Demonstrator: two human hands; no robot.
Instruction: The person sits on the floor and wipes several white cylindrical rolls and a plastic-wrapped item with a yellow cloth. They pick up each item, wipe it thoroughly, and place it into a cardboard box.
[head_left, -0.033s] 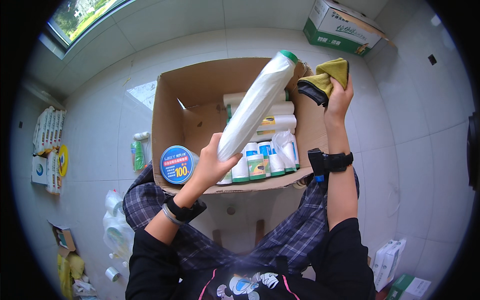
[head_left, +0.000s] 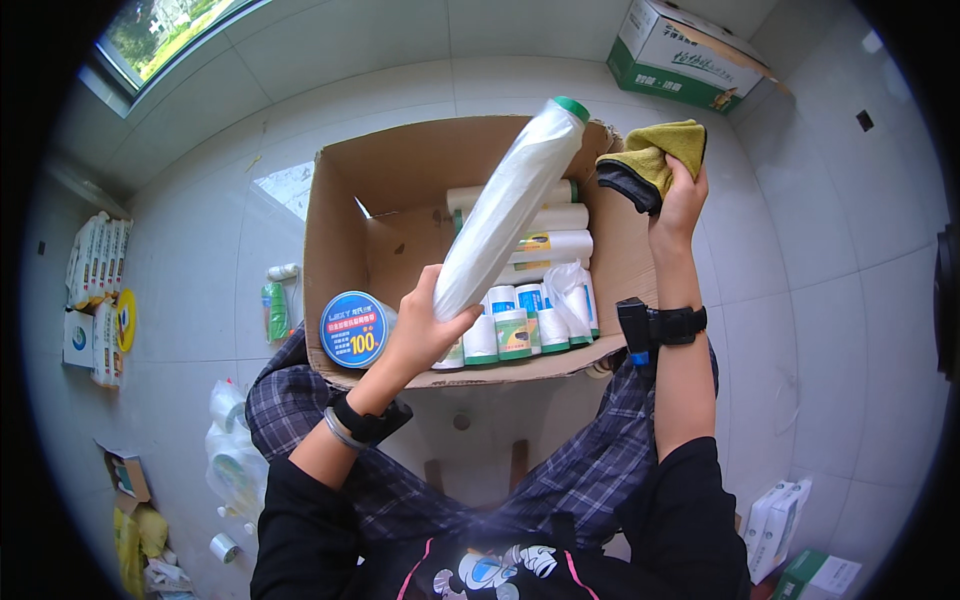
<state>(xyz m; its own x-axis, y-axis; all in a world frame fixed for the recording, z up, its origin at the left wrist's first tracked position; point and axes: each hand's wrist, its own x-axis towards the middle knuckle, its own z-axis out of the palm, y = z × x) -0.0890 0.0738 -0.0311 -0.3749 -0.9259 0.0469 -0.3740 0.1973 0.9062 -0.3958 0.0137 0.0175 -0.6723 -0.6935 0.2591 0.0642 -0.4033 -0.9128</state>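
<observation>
Cardboard box [head_left: 420, 160]: white film roll [head_left: 512, 205] slants above it, left hand [head_left: 430, 320] wrapped round its lower end (green end [head_left: 572, 109] up). Yellow-black cloth [head_left: 645, 165] bunched in right hand [head_left: 682, 205], clear of roll. Grip gently; film looks thin, likely creases.

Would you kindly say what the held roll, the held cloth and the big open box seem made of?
Held roll: probably plastic film, slightly glossy, wrinkled. Held cloth: likely microfibre or towelling, matte and soft-looking. Big box: cardboard, matte brown, worn at the rim.
</observation>
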